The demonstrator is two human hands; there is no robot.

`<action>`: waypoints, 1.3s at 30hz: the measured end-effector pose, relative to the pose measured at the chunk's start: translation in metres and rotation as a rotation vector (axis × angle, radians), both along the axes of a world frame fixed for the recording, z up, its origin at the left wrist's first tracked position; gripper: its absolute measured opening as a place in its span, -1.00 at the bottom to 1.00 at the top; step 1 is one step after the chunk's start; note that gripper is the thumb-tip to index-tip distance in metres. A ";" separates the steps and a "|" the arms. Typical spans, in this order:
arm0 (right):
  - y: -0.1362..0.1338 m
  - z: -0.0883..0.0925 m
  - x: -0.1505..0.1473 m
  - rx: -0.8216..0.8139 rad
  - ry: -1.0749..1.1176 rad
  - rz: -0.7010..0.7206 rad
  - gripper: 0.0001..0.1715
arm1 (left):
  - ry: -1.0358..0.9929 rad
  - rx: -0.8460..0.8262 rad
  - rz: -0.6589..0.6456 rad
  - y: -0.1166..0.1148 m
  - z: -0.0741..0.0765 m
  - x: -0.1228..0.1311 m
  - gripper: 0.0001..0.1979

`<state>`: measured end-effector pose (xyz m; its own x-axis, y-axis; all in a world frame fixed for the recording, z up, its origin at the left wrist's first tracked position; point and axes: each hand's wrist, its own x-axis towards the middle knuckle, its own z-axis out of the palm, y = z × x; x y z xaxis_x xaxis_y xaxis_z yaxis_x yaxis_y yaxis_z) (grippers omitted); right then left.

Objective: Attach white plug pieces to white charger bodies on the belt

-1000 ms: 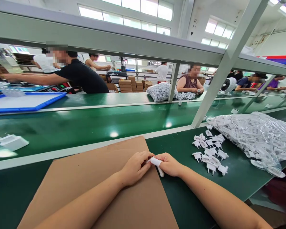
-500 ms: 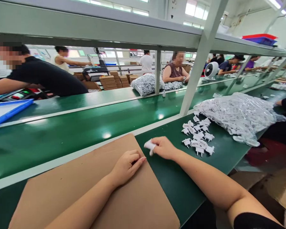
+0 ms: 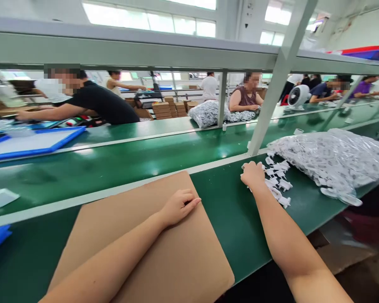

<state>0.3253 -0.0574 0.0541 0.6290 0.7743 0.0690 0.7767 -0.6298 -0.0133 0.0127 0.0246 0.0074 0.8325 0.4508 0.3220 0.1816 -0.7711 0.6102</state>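
Observation:
My left hand (image 3: 180,207) rests on a large sheet of brown cardboard (image 3: 145,256), fingers loosely bent and the thumb apart from them, with nothing visible in it. Farther right, my right hand (image 3: 253,174) is at the left side of a loose pile of white plug-shaped plastic parts (image 3: 283,184). Its fingers are bent round a white plastic plug part (image 3: 243,166), of which only a small edge shows past the knuckles. The hand and wrist hide some of the pile.
A clear bag of similar white parts (image 3: 334,158) lies right of the pile. A slanted metal post (image 3: 268,101) rises behind my right hand. Beyond runs a green conveyor belt (image 3: 129,168), with blue-rimmed trays (image 3: 55,143) at left. Several people work on the far side.
My right hand has moved from beside the cardboard's edge, where it held a white plug part, away to the pile. My left hand stays on the cardboard. The view has swung left.

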 end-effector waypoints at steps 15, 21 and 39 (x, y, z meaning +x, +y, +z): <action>0.017 -0.014 -0.054 0.465 0.553 0.612 -0.79 | -0.089 0.063 0.071 0.002 -0.005 0.011 -0.43; 0.019 -0.025 -0.081 0.554 0.839 0.696 -0.64 | -0.036 0.043 0.109 -0.001 -0.004 0.011 -0.53; 0.006 -0.015 -0.094 0.024 1.114 0.851 -0.59 | -0.009 -0.549 0.344 0.069 0.049 0.068 -0.60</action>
<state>0.2310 -0.0512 0.0389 -0.2940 0.9468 -0.1310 0.4895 0.0314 -0.8714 0.0805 0.0935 0.0568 0.6099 0.7921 -0.0249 0.3559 -0.2457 0.9017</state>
